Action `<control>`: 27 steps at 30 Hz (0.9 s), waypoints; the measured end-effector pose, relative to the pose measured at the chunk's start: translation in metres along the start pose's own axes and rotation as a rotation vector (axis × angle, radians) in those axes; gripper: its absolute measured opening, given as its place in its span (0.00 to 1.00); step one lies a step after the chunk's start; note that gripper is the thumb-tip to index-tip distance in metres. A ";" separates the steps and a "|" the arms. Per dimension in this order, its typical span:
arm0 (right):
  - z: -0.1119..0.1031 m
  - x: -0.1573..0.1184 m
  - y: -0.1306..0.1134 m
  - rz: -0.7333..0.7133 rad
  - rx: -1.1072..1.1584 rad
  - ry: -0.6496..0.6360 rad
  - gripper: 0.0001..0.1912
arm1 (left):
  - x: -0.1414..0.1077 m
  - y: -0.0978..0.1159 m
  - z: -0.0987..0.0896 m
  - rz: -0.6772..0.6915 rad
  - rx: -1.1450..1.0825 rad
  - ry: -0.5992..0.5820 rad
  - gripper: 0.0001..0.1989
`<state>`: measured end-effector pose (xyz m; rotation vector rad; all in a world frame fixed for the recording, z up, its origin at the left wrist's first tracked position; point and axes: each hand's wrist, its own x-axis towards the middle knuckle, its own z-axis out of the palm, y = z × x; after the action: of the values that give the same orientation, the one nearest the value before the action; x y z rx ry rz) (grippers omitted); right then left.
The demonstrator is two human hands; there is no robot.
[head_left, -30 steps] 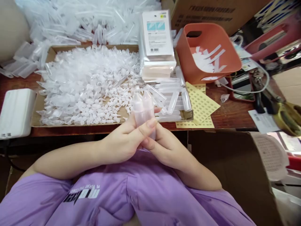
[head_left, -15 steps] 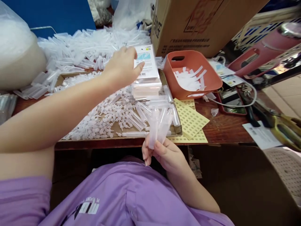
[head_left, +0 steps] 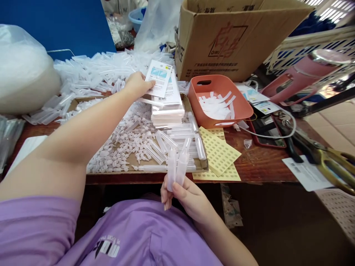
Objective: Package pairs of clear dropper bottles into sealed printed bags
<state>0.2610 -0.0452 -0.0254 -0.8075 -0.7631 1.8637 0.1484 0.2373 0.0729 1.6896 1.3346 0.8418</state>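
Note:
My left hand [head_left: 139, 85] pinches a printed card [head_left: 158, 78] by its lower left edge, tilted a little above a stack of similar cards in clear packaging [head_left: 168, 117]. Low in front of my body, my right hand [head_left: 186, 194] is closed around two translucent plastic tubes with narrow tips [head_left: 177, 166], held upright side by side. Behind them lies a shallow cardboard tray [head_left: 133, 170] filled with small white plastic tips [head_left: 111, 155] and several clear tubes [head_left: 181, 135]. The fingers behind the held tubes are partly hidden.
An orange bin [head_left: 222, 118] with white paper strips stands right of the stack, before a cardboard box [head_left: 216, 48]. Yellow sticker sheets [head_left: 219, 151], a phone [head_left: 267, 131] and scissors [head_left: 330, 155] lie rightward. A heap of tubes [head_left: 105, 66] and a white bag [head_left: 24, 74] are at back left.
My left hand has taken hold of a card from the stack and drawn it slightly left. My right hand still holds the two tubes. The view has tilted up a little.

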 end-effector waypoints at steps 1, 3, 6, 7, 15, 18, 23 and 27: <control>0.000 0.001 0.000 0.004 -0.004 -0.007 0.21 | -0.005 0.003 -0.003 0.014 -0.024 0.004 0.17; 0.001 0.002 -0.001 0.007 -0.012 -0.020 0.21 | -0.019 0.011 -0.007 0.045 -0.077 -0.010 0.18; 0.000 0.000 -0.003 0.003 -0.019 -0.041 0.20 | -0.051 0.023 -0.011 0.077 -0.191 -0.063 0.20; 0.000 -0.001 -0.004 0.003 -0.019 -0.056 0.20 | -0.066 0.026 -0.011 0.094 -0.238 -0.092 0.19; 0.006 0.001 -0.008 0.138 0.035 -0.236 0.19 | -0.178 0.010 -0.011 -0.289 -1.008 -0.183 0.15; 0.009 0.001 -0.003 0.206 0.040 -0.232 0.18 | -0.195 -0.003 -0.015 -0.318 -1.194 -0.222 0.18; 0.012 -0.005 0.006 0.270 0.059 -0.213 0.17 | -0.205 -0.026 -0.022 -0.410 -1.280 -0.168 0.20; 0.015 -0.006 0.011 0.290 0.089 -0.212 0.19 | -0.211 -0.039 -0.020 -0.393 -1.311 -0.262 0.20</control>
<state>0.2460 -0.0569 -0.0239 -0.6994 -0.7154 2.2544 0.0676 0.0396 0.0431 0.4533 0.5852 0.8911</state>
